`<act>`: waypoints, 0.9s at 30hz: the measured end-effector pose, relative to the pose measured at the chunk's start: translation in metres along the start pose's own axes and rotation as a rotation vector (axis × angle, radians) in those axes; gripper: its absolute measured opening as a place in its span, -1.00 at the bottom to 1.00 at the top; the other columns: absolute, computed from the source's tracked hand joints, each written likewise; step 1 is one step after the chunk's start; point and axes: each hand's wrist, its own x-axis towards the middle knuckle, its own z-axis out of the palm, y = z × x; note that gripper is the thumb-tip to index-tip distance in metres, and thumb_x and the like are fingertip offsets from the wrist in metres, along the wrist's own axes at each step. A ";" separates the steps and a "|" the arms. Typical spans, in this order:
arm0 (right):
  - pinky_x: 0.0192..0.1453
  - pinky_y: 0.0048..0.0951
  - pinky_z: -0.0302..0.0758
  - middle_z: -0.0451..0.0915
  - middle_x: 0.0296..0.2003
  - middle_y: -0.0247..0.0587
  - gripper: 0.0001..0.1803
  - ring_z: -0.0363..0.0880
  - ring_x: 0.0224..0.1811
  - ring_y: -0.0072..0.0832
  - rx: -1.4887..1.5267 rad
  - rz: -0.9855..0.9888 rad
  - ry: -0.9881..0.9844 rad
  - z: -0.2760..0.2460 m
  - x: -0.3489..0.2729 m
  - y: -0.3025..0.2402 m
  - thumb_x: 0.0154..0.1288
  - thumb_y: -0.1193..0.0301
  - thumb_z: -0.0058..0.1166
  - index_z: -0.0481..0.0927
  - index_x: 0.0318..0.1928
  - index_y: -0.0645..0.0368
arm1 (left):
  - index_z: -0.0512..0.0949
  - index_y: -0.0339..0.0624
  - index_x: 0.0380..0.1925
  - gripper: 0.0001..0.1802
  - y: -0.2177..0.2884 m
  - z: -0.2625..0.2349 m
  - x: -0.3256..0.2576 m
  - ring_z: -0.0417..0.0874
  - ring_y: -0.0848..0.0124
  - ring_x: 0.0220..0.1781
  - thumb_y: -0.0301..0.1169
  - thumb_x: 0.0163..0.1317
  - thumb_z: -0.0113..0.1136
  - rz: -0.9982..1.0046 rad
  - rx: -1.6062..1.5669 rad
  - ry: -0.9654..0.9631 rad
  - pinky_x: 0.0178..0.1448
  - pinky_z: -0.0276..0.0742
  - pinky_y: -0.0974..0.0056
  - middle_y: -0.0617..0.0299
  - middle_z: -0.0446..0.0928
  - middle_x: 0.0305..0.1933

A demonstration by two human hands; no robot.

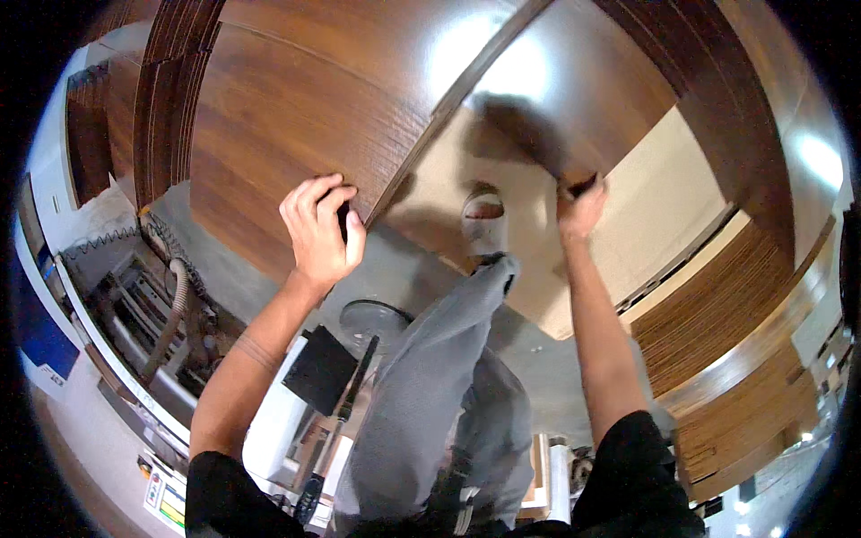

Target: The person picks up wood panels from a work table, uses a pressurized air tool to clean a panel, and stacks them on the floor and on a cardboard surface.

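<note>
My left hand is over the near edge of a brown wood-grain panel on the left. Its fingers are bent but apart, with the thumb spread to the side; it seems to touch the panel without wrapping round it. My right hand is closed on the near corner of a second glossy brown panel. Fingertips of that hand are partly hidden at the corner. Beneath this panel lies a beige board, showing bare around my right wrist. A narrow edge divides the two brown panels.
My foot in a light shoe is by the beige board. Stacked brown panels stand at the right, more at the far left. A ribbed hose and machine frame lie left. A round dark disc is on the grey floor.
</note>
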 end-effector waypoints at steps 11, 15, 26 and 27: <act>0.26 -0.01 0.56 0.36 0.44 0.21 0.06 0.56 0.27 0.22 0.027 0.104 -0.394 -0.030 0.012 -0.010 0.43 0.14 0.30 -0.09 0.67 0.18 | 0.70 0.14 -0.20 -0.72 0.119 0.008 -0.008 0.58 0.26 0.26 -0.46 0.06 0.29 -0.111 -0.115 -0.289 0.39 0.20 -0.06 0.42 0.66 -0.01; 0.20 0.03 0.59 0.48 0.32 0.29 0.06 0.60 0.20 0.24 0.044 0.050 -0.433 -0.029 0.012 0.018 0.37 0.19 0.37 -0.05 0.64 0.18 | 0.69 -0.02 -0.15 -0.77 0.141 0.062 0.007 0.56 0.23 0.29 -0.44 0.16 0.32 -0.099 -0.362 -0.432 0.41 0.31 0.00 0.32 0.65 -0.01; 0.38 -0.25 0.44 0.57 0.25 0.05 -0.02 0.53 0.27 -0.22 0.857 0.771 -0.679 -0.065 0.071 0.032 0.48 -0.36 -0.02 0.54 0.29 0.44 | 0.50 -0.26 0.15 -0.32 0.111 0.226 0.077 0.60 0.36 0.02 0.13 0.38 0.33 -1.537 -1.241 -0.424 0.16 0.54 0.22 0.24 0.57 -0.02; 0.35 -0.26 0.46 0.59 0.23 0.05 -0.07 0.54 0.23 -0.24 0.652 0.795 -0.542 -0.074 0.075 0.031 0.52 -0.32 -0.03 0.56 0.26 0.44 | 0.49 -0.28 0.23 -0.27 0.125 0.225 0.096 0.62 0.32 0.07 0.14 0.38 0.32 -1.589 -1.197 -0.477 0.19 0.55 0.20 0.20 0.60 0.06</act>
